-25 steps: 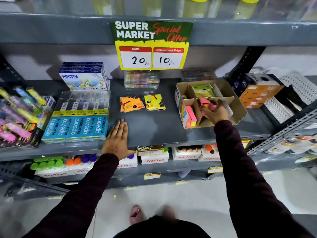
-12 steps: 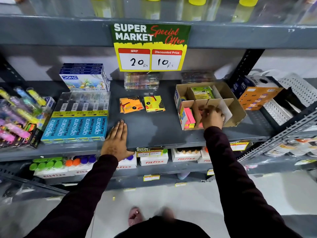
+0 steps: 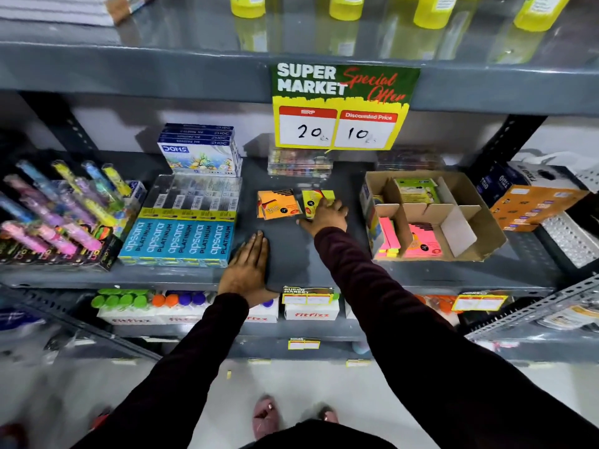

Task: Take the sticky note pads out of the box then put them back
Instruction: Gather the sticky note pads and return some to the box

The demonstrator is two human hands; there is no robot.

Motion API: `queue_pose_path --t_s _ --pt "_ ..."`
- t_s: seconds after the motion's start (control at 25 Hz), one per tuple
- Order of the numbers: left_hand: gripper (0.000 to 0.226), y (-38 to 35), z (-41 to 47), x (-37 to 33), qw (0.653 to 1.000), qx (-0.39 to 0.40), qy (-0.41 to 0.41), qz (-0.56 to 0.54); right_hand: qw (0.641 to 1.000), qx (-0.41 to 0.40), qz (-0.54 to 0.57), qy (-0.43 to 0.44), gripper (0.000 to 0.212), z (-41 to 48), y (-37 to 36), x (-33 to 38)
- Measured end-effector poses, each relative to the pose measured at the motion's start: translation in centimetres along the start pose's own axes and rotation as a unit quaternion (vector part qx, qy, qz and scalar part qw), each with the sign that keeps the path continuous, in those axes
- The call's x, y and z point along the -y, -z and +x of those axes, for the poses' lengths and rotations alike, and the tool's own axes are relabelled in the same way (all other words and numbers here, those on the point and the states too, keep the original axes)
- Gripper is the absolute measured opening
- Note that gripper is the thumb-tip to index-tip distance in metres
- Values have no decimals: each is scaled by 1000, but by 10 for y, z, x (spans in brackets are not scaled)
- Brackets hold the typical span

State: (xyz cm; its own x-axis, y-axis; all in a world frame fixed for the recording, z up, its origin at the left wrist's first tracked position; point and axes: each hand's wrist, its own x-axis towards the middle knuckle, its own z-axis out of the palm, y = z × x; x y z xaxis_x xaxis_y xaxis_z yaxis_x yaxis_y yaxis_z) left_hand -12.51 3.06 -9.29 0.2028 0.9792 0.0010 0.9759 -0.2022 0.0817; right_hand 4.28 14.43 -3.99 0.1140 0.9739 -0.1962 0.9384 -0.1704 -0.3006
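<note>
A brown cardboard box (image 3: pixel 486 222) with dividers stands on the grey shelf (image 3: pixel 291 254) at the right. Pink sticky note pads (image 3: pixel 421 244) lie in its front compartments, and a green pack (image 3: pixel 418 189) sits at its back. Two pads lie on the shelf left of the box: an orange pad (image 3: pixel 275 204) and a yellow pad (image 3: pixel 316 199). My right hand (image 3: pixel 325 215) rests on the yellow pad, fingers spread over it; a grip is not clear. My left hand (image 3: pixel 248 265) lies flat and open on the shelf's front edge.
Blue pencil boxes (image 3: pixel 178 241) and a Doms box stack (image 3: pixel 201 150) sit left of the pads. Highlighters (image 3: pixel 58 215) fill the far left. A price sign (image 3: pixel 340 108) hangs above. An orange carton (image 3: pixel 531 202) stands right of the box. Glue packs line the lower shelf.
My right hand left the box, leaving the pink pad inside, and moved left onto the yellow pad. The left hand stayed put. The camera shifted.
</note>
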Motion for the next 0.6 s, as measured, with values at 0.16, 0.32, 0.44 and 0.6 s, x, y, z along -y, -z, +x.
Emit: queue_pose_path --t_s 0.16,0.32,0.44,0.6 --pt "114 0 2 1 1000 -11 5 -21 998 -46 0 -30 75 6 -13 7" --pt "117 0 0 2 1000 -20 -2 -22 998 -44 15 -40 77 -4 -4 1" --pt "120 -2 1 2 1000 -16 1 -7 994 -112 -12 5 81 -30 10 -15" --pt "117 -4 0 2 1000 -16 1 25 963 -269 -7 2 82 -61 50 -78"
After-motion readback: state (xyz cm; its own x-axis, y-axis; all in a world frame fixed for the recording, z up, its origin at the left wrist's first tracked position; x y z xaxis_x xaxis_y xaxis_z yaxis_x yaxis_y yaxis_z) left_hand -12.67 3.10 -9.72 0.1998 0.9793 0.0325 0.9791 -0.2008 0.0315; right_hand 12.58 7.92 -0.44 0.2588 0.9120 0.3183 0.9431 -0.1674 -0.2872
